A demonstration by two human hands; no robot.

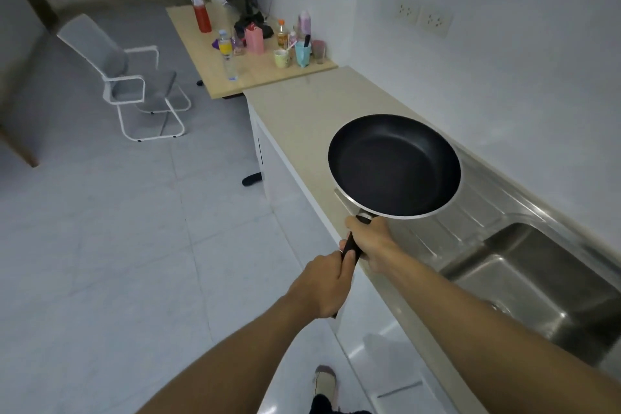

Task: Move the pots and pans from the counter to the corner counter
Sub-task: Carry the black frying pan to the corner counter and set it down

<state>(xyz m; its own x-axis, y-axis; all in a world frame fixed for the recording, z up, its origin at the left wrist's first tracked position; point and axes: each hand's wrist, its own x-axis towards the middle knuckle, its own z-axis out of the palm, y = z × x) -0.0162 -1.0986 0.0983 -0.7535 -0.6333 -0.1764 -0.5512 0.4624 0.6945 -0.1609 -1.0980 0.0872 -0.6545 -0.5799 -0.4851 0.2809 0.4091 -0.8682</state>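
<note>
A black non-stick frying pan [394, 165] with a silver rim hangs in the air over the beige counter [295, 111], beside the sink's draining board. Both hands hold its black handle. My right hand [371, 240] grips the handle close to the pan. My left hand [324, 282] grips the handle's near end. The pan is level and holds nothing.
A steel sink [524, 282] with draining board lies to the right. At the counter's far end stands a wooden table [208, 54] with bottles and cups. A grey chair [124, 77] stands on the tiled floor to the left. Wall sockets [423, 18] sit above the counter.
</note>
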